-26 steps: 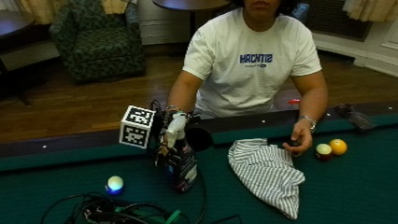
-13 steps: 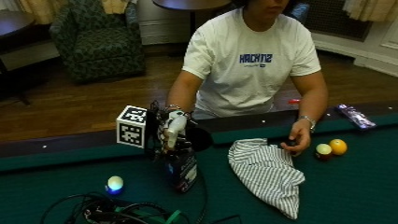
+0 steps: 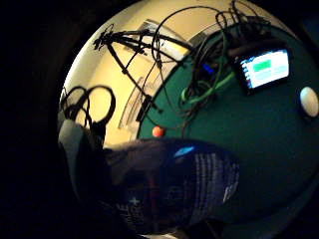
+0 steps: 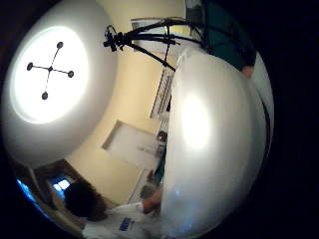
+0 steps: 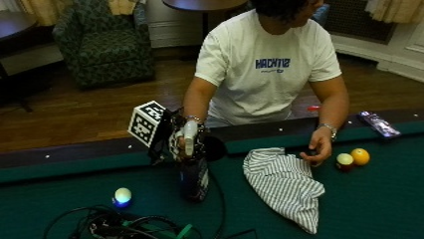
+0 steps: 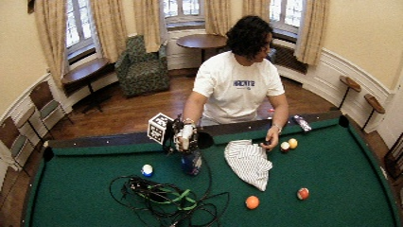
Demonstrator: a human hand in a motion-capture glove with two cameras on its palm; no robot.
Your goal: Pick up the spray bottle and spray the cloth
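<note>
Hardly moved: right hand [image 5: 187, 142] still grips upright spray bottle [image 5: 195, 178].

Right hand [image 5: 185, 142]: it covers the head of the spray bottle [image 5: 194, 177], so the nozzle and trigger are hidden, and finger positions cannot be made out beneath the glove fittings. The bottle's label print is too small to read in the outside view and too dark in the little finger side palm view. In the thumb side palm view a pale rounded surface fills much of the field; what it is cannot be told. Left hand [image 5: 317, 151]: its fingertips touch the edge of the striped cloth [image 5: 285, 186]; whether they pinch it is unclear. The cable bundle [image 5: 132, 226] on the desk [image 5: 371, 204] is cut off at the outside view's lower edge.
</note>
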